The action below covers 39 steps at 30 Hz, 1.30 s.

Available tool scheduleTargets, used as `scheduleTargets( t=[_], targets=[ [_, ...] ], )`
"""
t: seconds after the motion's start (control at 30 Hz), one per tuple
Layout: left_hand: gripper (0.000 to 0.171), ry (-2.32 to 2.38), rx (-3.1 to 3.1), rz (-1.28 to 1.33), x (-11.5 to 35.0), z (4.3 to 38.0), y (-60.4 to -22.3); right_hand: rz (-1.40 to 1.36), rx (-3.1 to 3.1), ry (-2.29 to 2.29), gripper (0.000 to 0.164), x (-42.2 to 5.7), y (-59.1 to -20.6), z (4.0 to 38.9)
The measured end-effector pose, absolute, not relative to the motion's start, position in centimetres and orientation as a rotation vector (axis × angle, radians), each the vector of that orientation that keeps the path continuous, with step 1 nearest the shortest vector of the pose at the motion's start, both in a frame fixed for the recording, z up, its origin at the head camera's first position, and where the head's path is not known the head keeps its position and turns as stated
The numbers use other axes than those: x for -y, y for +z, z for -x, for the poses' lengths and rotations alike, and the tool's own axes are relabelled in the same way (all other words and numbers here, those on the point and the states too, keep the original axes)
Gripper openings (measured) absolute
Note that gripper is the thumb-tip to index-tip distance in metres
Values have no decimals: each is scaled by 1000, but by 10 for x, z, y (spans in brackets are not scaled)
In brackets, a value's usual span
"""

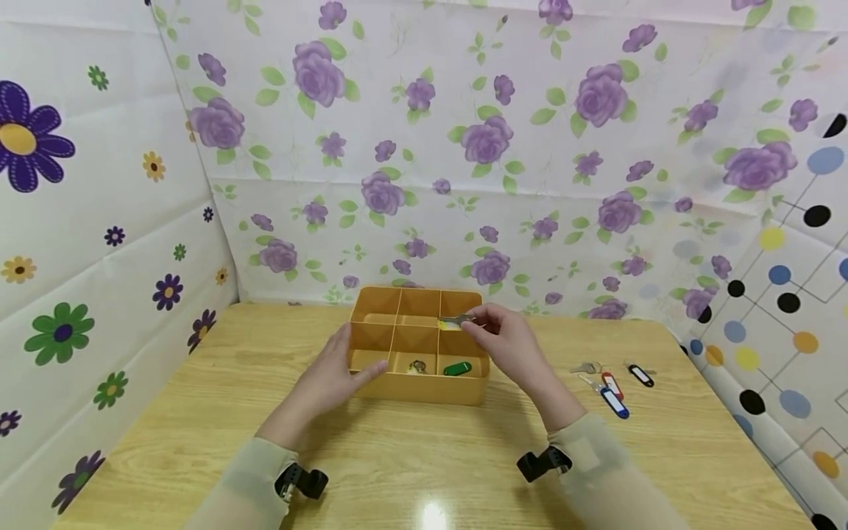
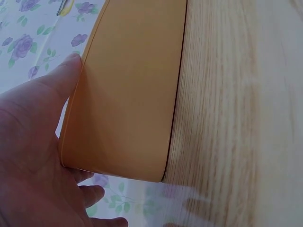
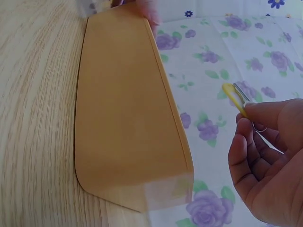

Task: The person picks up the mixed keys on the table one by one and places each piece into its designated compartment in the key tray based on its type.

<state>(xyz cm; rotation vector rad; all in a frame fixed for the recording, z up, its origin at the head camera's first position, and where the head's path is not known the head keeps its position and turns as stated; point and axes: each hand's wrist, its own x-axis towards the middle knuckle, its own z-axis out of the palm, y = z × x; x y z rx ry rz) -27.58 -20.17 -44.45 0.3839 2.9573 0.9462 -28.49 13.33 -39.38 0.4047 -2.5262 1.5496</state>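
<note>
An orange-tan organizer box (image 1: pixel 417 389) with two rows of compartments stands on the table. My left hand (image 1: pixel 329 372) rests at its front left corner. In the left wrist view, the thumb (image 2: pixel 68 71) touches the rim and the other fingers reach past the end wall. My right hand (image 1: pixel 506 342) pinches a key with a yellow key tag (image 3: pixel 233 97) between thumb and fingers, above the box's right side. A green key tag (image 1: pixel 457 369) lies in the front right compartment. The front middle compartment holds a small metal key ring (image 1: pixel 417 366), its tag hard to make out.
Right of the box, keys lie on the wooden table (image 1: pixel 424 449) with a blue tag (image 1: pixel 615 403), a red tag (image 1: pixel 612 386) and a black tag (image 1: pixel 640 375). A flower-printed cloth (image 1: pixel 424 147) hangs behind the table, with more printed cloth at both sides.
</note>
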Motion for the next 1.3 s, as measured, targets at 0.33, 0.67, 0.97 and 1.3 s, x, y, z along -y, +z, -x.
scheduleTargets(
  t=[0.33,0.67,0.97,1.3],
  targets=[
    [131,959,-2956,-387,203,275,-448,-448,2588,1489,18,-116,-394,287],
    [125,1028,-2920,-366,204,272,-448,-472,2676,1466,17,-104,-399,287],
    [128,1038,-2947,-417,197,277,-439,-464,2661,1466,17,-111,-398,287],
    [119,1062,-2928,-414,200,274,-443,-479,2638,1499,17,-103,-399,287]
  ],
)
